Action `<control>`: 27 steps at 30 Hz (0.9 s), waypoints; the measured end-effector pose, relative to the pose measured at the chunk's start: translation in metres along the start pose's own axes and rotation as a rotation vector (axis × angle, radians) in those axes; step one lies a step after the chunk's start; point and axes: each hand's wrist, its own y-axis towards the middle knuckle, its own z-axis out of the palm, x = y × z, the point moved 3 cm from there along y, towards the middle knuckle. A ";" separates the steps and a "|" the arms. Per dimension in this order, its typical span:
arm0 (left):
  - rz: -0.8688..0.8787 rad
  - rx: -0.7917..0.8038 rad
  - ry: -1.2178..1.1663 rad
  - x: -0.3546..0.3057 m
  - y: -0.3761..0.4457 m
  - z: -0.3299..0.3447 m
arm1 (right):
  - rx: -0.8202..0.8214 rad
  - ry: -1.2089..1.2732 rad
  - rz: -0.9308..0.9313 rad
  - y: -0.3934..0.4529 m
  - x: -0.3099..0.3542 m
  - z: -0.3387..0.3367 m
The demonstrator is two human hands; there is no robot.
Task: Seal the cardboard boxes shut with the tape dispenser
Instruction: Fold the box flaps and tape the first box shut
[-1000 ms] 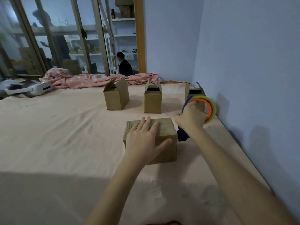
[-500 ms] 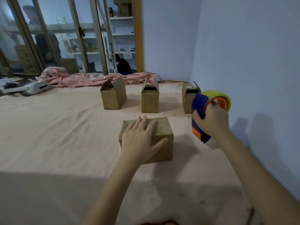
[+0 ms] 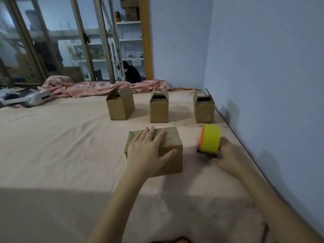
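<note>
Taped box beside yellow-rolled tape dispenser; three open boxes behind.

Four cardboard boxes stand on the bed, one closed box in front and three open-flapped boxes behind, with one tape dispenser, one pink blanket, one white headset and two hands.

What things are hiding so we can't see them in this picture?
All in the head view:
- Tape dispenser handle: behind the yellow tape roll and the right hand.
- Near box top seam: partly under the left hand.
- Insides of the three back boxes: too dark.
</note>
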 end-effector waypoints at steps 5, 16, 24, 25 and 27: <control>0.002 -0.005 -0.016 0.001 0.001 0.000 | 0.117 0.196 0.088 -0.014 -0.004 0.000; 0.034 0.089 -0.024 0.000 0.005 -0.004 | -0.521 -0.097 0.352 -0.046 0.022 -0.036; 0.072 0.086 -0.002 -0.006 0.001 -0.008 | -0.018 0.165 -0.140 0.006 0.139 -0.002; 0.073 0.083 0.003 -0.006 0.001 -0.008 | 0.096 0.116 -0.120 0.013 0.142 0.011; 0.066 0.073 -0.012 -0.006 0.002 -0.007 | 0.179 0.036 -0.073 0.019 0.140 0.027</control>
